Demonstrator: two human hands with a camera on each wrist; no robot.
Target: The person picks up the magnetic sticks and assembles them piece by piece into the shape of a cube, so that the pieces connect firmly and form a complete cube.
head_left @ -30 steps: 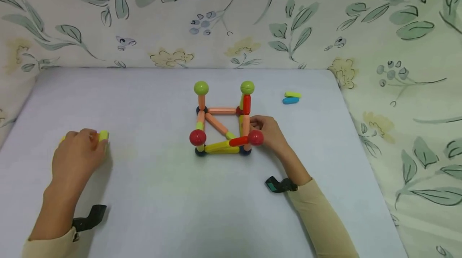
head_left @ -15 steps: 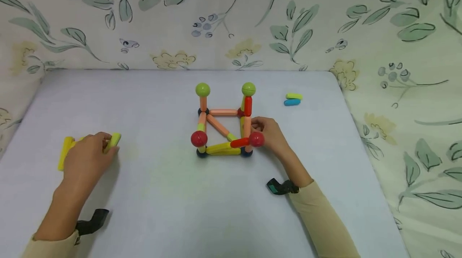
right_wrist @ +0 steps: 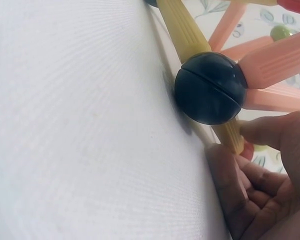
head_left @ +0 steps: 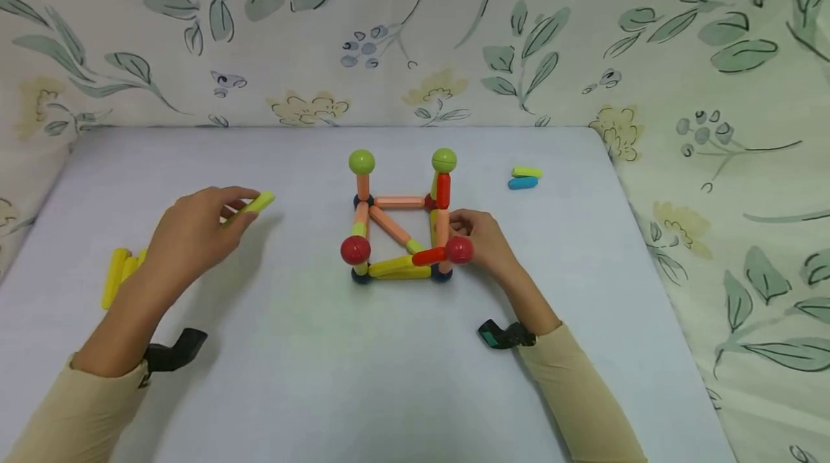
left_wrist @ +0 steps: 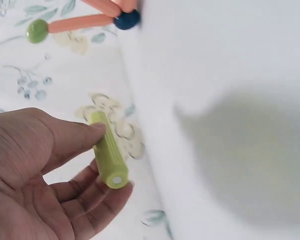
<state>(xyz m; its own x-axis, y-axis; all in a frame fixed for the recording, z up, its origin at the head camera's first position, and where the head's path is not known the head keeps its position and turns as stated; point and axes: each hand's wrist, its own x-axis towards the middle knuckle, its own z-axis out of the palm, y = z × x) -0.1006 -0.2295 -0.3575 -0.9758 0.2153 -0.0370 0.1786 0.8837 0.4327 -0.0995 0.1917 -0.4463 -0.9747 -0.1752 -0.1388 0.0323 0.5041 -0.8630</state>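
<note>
My left hand (head_left: 201, 232) pinches a yellow-green magnetic stick (left_wrist: 109, 152) between thumb and fingers, raised over the table left of the frame. A pale disc shows in the stick's near end. At mid-table stands a boxlike frame of magnetic sticks and balls, with a green ball (head_left: 362, 162) and a red ball (head_left: 356, 250) atop its left posts. My right hand (head_left: 483, 240) is at the frame's right side. In the right wrist view, its thumb and fingers pinch a low yellow stick (right_wrist: 229, 136) beside a dark blue ball (right_wrist: 210, 89); the frame hides some fingertips in the head view.
Several yellow sticks (head_left: 117, 277) lie at the table's left, partly behind my left forearm. A short yellow-green stick (head_left: 527, 172) and a blue stick (head_left: 523, 183) lie behind and right of the frame. Floral cloth (head_left: 389, 31) borders the white table (head_left: 363, 369).
My left hand has picked up the yellow-green stick from the pile and carried it right and away from me, towards the frame. My right hand stays at the frame.
</note>
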